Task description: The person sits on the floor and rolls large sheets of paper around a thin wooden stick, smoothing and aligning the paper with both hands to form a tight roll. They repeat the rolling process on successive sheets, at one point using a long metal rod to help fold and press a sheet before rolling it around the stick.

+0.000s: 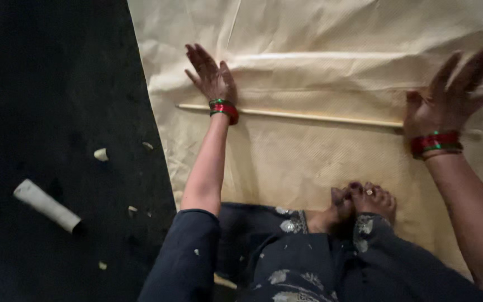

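Both hands lie spread and flat, fingers released, grasping nothing. The left hand [211, 72] presses palm-down on the cream cloth [320, 162], fingers fanned and pointing away from the body; a red and green bangle [223, 108] rings its wrist. The right hand [448, 98] is likewise splayed on the cloth, its fingers slightly blurred, with a matching pair of bangles [435, 143] at its wrist. A thin pale stick [314, 116] lies on the cloth and runs from just beyond the left wrist across to the right wrist; it passes under or right at both wrists, and whether the wrists actually press on it I cannot tell. Just past the fingertips of both hands a raised fold [320, 56] in the cloth runs roughly parallel to the stick. Between the 2 forearms, nearer the body, the person's bare feet [359, 204] rest on the cloth, with dark patterned clothing [286, 263] around them. Well out to the left of the left hand is a dark floor [51, 84], where a white tube [47, 206] lies, with a few small pale scraps [101, 154] scattered near it.
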